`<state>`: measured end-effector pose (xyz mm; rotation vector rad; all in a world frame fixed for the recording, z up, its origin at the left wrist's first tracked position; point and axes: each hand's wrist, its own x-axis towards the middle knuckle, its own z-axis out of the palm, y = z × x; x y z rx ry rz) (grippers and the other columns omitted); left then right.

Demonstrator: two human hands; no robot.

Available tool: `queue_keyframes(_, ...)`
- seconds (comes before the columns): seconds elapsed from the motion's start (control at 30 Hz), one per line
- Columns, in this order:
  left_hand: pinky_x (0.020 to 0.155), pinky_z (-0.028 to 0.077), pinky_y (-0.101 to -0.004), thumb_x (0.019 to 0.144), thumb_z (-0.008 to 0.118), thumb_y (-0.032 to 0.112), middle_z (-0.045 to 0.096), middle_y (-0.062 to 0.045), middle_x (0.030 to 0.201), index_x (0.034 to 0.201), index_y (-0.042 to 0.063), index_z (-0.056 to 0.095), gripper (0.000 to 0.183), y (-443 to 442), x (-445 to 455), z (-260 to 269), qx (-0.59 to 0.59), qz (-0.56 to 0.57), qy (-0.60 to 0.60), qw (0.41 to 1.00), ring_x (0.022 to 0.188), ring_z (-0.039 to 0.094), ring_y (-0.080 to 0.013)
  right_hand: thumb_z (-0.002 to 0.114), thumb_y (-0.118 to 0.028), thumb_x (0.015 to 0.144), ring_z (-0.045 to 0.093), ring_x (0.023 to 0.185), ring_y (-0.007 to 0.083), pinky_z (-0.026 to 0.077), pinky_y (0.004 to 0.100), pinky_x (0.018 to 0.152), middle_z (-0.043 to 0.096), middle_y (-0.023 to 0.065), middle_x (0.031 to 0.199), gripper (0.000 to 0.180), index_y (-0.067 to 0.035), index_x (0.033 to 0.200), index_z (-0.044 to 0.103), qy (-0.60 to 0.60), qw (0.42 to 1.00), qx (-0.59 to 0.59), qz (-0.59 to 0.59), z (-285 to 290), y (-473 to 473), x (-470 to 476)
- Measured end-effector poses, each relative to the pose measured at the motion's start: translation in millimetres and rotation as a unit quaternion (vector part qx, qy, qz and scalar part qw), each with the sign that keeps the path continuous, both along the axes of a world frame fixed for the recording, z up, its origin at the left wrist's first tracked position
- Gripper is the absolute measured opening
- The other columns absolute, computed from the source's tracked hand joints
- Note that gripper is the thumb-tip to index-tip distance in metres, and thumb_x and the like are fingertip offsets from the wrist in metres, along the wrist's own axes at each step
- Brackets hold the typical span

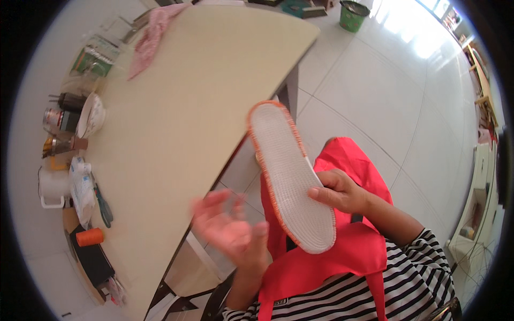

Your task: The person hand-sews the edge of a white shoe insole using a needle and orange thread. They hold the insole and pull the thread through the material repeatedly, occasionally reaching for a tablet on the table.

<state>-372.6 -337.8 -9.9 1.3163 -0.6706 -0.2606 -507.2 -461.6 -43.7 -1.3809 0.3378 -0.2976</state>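
My right hand [341, 192] grips a white woven shoe sole [289, 176] by its right edge, with the thumb on top and the fingers behind. Orange thread wraps much of the sole's rim, while a stretch of edge near my thumb shows white. Left of the sole, my left hand [229, 228] is blurred, palm up with the fingers apart and nothing visible in it. Beneath the sole, a red apron [321, 257] covers my lap. On the table, far to the left, lies a spool of orange thread [90, 237].
The cream table [172, 132] has its edge beside my left hand. Along its far side are dark-handled scissors [104, 206], a white plastic packet [82, 192], a bowl [91, 116] and a pink cloth [154, 38]. A green bin [353, 17] stands on the tiled floor [369, 92].
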Motion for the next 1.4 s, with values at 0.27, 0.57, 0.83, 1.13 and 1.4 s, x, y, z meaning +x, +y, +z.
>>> queue_keyframes(0.27,0.073,0.043,-0.0239,0.081,0.051,0.004,0.056,-0.006,0.092,0.098,0.000,0.051,0.017,-8,-57,-82,0.181,-0.192,0.362,0.894,0.081,0.053,-0.0103,0.043,-0.028,0.087,0.031,0.053,0.0017,0.028,0.0191,0.046,0.036,-0.0059,0.057,0.031,-0.004,0.068,0.049,0.062,0.988,0.132,0.046,-60,-25,-34)
queue_keyframes(0.57,0.069,0.042,-0.0214,0.080,0.056,0.007,0.057,-0.006,0.086,0.092,-0.004,0.054,0.017,-7,-62,-84,0.198,-0.104,0.225,0.948,0.076,0.052,-0.0089,0.044,-0.027,0.087,0.026,0.049,0.0009,0.023,0.0173,0.043,0.033,-0.0079,0.056,0.030,-0.009,0.063,0.040,0.058,0.976,0.193,-0.079,-75,-27,-40)
queue_keyframes(0.83,0.070,0.043,-0.0223,0.080,0.051,0.002,0.056,-0.007,0.090,0.095,-0.003,0.051,0.016,1,-59,-94,0.199,-0.075,0.224,0.951,0.078,0.053,-0.0102,0.050,-0.026,0.084,0.030,0.052,0.0027,0.027,0.0211,0.045,0.033,-0.0062,0.057,0.032,-0.006,0.060,0.043,0.109,0.977,0.148,-0.105,-94,-28,-31)
queue_keyframes(1.13,0.069,0.043,-0.0230,0.080,0.051,0.004,0.056,-0.008,0.089,0.095,-0.005,0.050,0.017,16,-57,-95,0.216,-0.042,0.214,0.952,0.077,0.053,-0.0109,0.054,-0.020,0.081,0.029,0.051,0.0071,0.027,0.0259,0.043,0.028,0.0012,0.053,0.032,-0.003,0.058,0.039,0.109,0.981,-0.022,-0.162,-109,-12,-9)
queue_keyframes(1.4,0.069,0.043,-0.0231,0.080,0.051,0.002,0.055,-0.009,0.089,0.095,-0.005,0.049,0.017,22,-57,-98,0.182,-0.012,0.212,0.960,0.077,0.053,-0.0118,0.057,-0.014,0.078,0.029,0.049,0.0051,0.026,0.0227,0.043,0.031,-0.0019,0.053,0.019,-0.003,0.067,0.046,0.226,0.951,-0.122,-0.171,-81,-5,-2)
